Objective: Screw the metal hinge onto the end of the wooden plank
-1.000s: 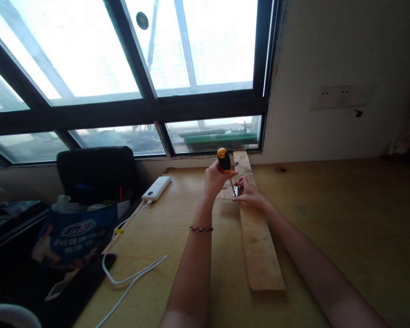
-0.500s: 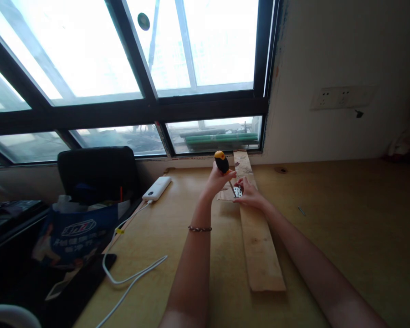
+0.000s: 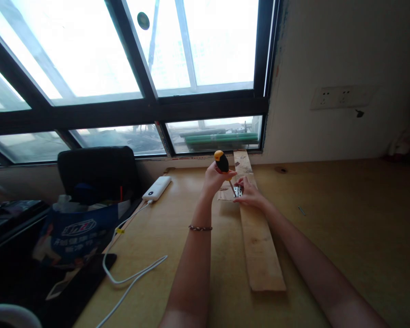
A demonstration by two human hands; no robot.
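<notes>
The left hand [image 3: 214, 180] gripped the screwdriver [image 3: 222, 162], tip on the metal fitting [image 3: 238, 192] that the right hand [image 3: 252, 196] pinched steady (against slipping) on the plank [image 3: 261, 248].

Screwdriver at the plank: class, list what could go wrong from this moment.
1. The screwdriver, tilted in the left hand, could slip off the small metal fitting and jab the right hand, whose fingers sit right beside the tip.
2. The plank lies on the table with no clamp visible, so it might shift under pressure.
</notes>
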